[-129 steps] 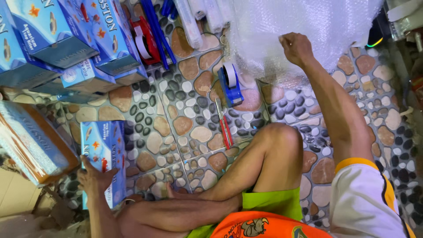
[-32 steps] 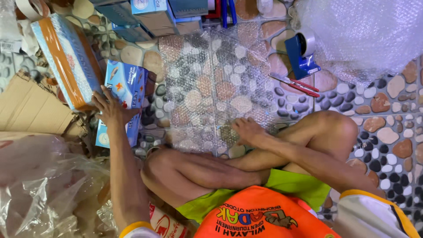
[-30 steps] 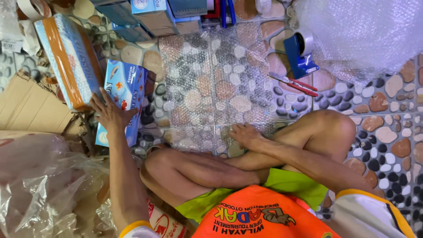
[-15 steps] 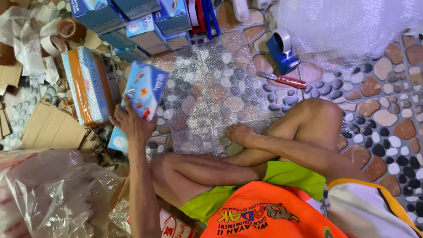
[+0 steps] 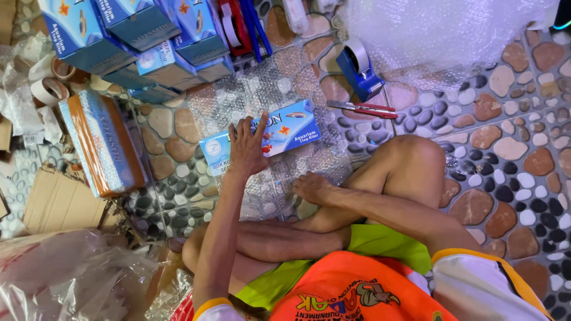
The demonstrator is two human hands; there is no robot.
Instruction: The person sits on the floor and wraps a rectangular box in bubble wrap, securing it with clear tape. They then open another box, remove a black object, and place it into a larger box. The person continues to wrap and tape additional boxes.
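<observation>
1. Fingers of the left hand (image 5: 247,148) lie spread flat on top of a long blue cardboard box with fish pictures (image 5: 262,139). They press on it and do not curl around it.
2. That box lies in the middle of the frame, on a clear sheet of bubble wrap (image 5: 267,113) spread over the pebble-pattern floor (image 5: 511,148).
3. I think the box is light and stiff, with smooth, maybe slippery sides. Hard squeezing could dent it. Its two long sides look like the best places to take hold.
4. Fingers of the right hand (image 5: 312,187) rest loosely on the bubble wrap near the lower edge of the frame's middle. They hold nothing.
5. Bubble wrap is soft and thin, so I think it could slide or bunch up under the box.
6. A blue tape dispenser (image 5: 360,71) stands just above and to the right of the box. A red-handled cutter (image 5: 363,108) lies below it, near the bent knee (image 5: 410,157).
7. A stack of more blue boxes (image 5: 137,35) fills the upper left. An orange and blue box (image 5: 104,142) lies at the left, with flat brown cardboard (image 5: 59,202) below it.
8. A big heap of bubble wrap (image 5: 446,30) sits at the upper right.
9. Crossed legs crowd the space right below the box.
</observation>
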